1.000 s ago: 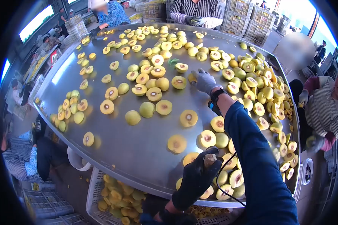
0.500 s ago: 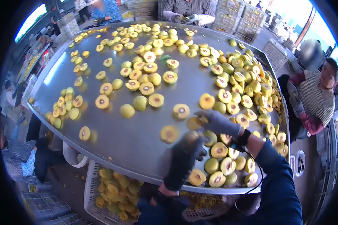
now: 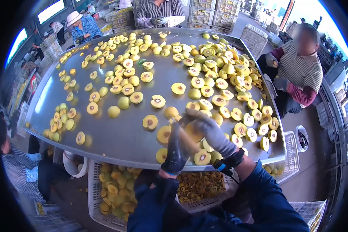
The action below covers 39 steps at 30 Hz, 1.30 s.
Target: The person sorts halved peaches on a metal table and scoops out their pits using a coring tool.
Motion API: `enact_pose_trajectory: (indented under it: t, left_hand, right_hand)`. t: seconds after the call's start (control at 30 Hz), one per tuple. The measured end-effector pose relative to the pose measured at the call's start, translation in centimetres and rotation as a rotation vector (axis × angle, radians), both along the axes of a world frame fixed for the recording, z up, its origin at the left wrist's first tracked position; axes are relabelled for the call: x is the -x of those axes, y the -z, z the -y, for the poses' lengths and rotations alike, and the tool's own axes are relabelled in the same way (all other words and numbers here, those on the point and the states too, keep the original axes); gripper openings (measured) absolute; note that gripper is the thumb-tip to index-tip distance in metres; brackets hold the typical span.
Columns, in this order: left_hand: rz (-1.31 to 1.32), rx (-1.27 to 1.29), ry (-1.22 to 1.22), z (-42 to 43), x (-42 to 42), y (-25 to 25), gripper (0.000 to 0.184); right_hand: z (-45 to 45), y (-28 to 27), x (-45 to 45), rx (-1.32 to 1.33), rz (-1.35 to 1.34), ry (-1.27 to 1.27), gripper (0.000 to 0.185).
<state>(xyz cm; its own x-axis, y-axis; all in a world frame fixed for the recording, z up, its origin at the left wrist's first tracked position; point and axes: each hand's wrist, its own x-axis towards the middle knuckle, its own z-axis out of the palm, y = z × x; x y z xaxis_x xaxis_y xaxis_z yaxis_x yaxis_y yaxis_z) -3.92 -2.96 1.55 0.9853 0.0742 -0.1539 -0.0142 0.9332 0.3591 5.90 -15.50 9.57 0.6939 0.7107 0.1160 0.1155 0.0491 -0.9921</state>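
Many yellow-green fruit halves with brown centres lie on a metal table (image 3: 116, 141). Near its front edge my right hand (image 3: 212, 131), in a grey glove, has its fingers curled around a fruit half (image 3: 194, 132). Close beside it, my left hand (image 3: 176, 149), in a dark glove, is closed; a blurred pale object shows between the two hands, too smeared to name. Around the hands lie loose halves, one (image 3: 150, 121) to the left and one (image 3: 202, 157) just below.
Below the table's front edge stand a crate of fruit halves (image 3: 92, 189) and a crate of small brown-yellow pieces (image 3: 201, 187). White buckets (image 3: 301, 138) (image 3: 74, 164) flank the table. Co-workers sit at the right (image 3: 303, 69), left (image 3: 23, 170) and far side (image 3: 161, 13).
The right hand has come back from the far fruit to the left hand, now with a fruit half in it. The whole view has shifted, and the table appears further left.
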Motion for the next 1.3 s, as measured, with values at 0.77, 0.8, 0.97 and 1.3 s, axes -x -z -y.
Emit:
enact_pose_trajectory:
  t: [0.77, 0.8, 0.97, 1.3]
  left_hand:
    - [0.047, -1.539, -0.015, 12.3, 21.5, -5.5, 0.04]
    - [0.044, -1.456, 0.037, 12.2, 22.0, -5.0, 0.041]
    - [0.265, -1.567, -0.318, 12.5, 23.2, -5.2, 0.034]
    - [0.024, -1.199, -0.328, 15.4, 18.9, -11.0, 0.031]
  right_hand:
    - [19.3, 1.8, 24.0, -0.34, -0.803, 0.215, 0.048]
    - [20.5, 2.6, 23.7, -0.37, -0.805, 0.144, 0.044]
    - [19.6, -0.1, 25.6, -0.039, -0.503, 0.304, 0.042]
    - [14.6, -2.4, 25.2, -0.2, -0.765, 0.308, 0.033]
